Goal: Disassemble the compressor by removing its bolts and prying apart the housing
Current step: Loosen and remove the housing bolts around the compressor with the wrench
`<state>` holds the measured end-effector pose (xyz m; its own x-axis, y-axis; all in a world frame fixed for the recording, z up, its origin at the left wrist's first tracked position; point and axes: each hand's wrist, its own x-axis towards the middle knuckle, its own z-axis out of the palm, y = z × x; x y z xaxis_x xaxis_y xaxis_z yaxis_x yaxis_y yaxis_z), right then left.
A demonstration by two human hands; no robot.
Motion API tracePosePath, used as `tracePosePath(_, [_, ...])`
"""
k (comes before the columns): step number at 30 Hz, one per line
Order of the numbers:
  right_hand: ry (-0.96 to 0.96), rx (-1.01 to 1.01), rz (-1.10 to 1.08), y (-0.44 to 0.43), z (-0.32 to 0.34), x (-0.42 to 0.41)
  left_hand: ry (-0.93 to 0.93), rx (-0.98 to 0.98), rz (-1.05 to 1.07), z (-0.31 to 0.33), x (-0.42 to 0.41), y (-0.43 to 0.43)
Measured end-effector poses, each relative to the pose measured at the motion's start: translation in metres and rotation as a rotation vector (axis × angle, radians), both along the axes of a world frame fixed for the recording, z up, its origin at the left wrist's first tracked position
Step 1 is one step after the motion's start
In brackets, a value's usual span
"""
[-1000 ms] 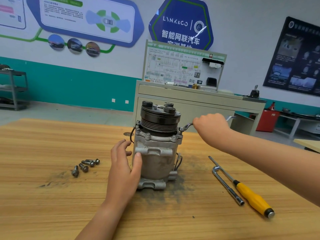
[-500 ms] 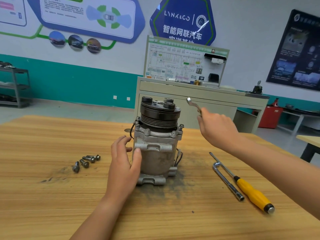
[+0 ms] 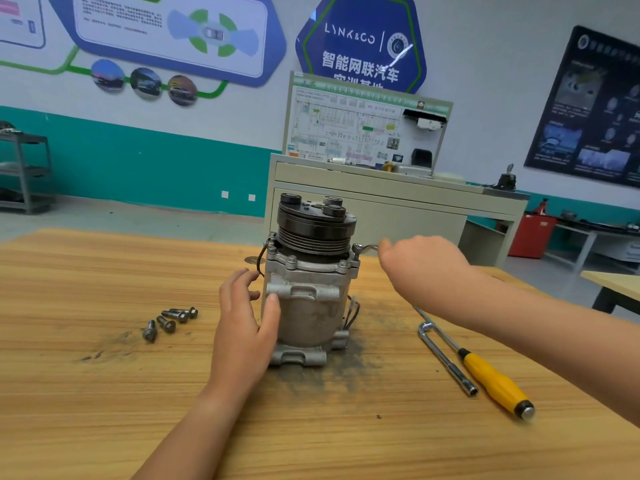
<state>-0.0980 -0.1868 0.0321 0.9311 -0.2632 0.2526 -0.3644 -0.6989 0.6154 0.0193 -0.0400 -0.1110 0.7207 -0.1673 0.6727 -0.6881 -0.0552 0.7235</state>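
The grey compressor (image 3: 306, 306) stands upright on the wooden table (image 3: 104, 410), its black pulley (image 3: 316, 225) on top. My left hand (image 3: 244, 323) grips the housing's left side, thumb across the front. My right hand (image 3: 420, 263) holds a small metal wrench (image 3: 365, 248) whose end sits on a bolt (image 3: 356, 247) at the flange's right corner. More bolts (image 3: 292, 259) stand along the flange. Several removed bolts (image 3: 169, 322) lie on the table to the left.
A yellow-handled screwdriver (image 3: 491, 381) and an L-shaped socket wrench (image 3: 446, 360) lie to the right of the compressor. Dark grime surrounds its base. A washer (image 3: 252, 260) lies behind it. A beige cabinet with a display board (image 3: 381, 188) stands beyond the table.
My right hand lifted the wrench off the flange and raised it, then brought it back down onto the right corner bolt. My left hand stayed on the housing.
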Motion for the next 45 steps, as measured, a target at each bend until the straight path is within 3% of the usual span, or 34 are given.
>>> tracePosePath(5, [0.135,-0.096,0.004,0.008,0.012,0.003,0.003,0.010,0.007,0.001,-0.002,0.000])
tracePosePath(14, [0.103,-0.020,0.070,-0.031,0.016,0.008,0.011,-0.003,0.009,-0.002,0.002,-0.002])
tracePosePath(23, [-0.139,-0.019,0.233,-0.061,-0.008,0.064,-0.084,0.176,0.039,-0.005,0.000,-0.002])
tracePosePath(26, [-0.270,0.127,0.249,-0.061,-0.010,0.060,-0.088,0.185,0.052,-0.004,-0.001,-0.003])
tracePosePath(29, [-0.597,0.403,0.319,-0.052,-0.009,0.041,-0.110,0.175,0.059,-0.002,0.000,-0.003])
tracePosePath(31, [-0.695,0.526,0.345,-0.042,-0.011,0.026,-0.115,0.163,0.062,-0.001,-0.001,-0.002])
tracePosePath(39, [-0.284,0.458,0.024,-0.017,-0.016,-0.003,-0.099,0.113,0.051,-0.001,-0.002,0.001])
tracePosePath(45, [-0.130,0.220,0.006,0.000,-0.008,0.000,-0.082,0.099,0.045,-0.001,-0.002,0.000])
